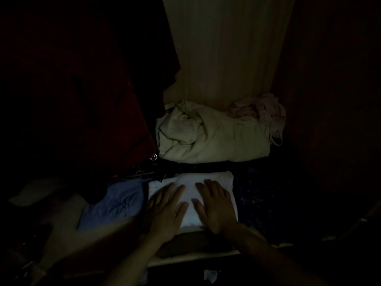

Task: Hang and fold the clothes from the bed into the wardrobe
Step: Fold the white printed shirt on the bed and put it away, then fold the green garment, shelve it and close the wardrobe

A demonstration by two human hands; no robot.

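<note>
Both the left hand (167, 211) and right hand (216, 207) are pressing flat, fingers straight, on the folded white cloth (191, 195) inside the wardrobe (222, 48)

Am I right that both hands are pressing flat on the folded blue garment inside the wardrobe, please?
Not quite: the left hand and right hand press flat on the folded white garment. The blue garment lies beside it, to its left, untouched. The head view shows this.

Head camera looks down, close, into wardrobe (226, 48)
</note>
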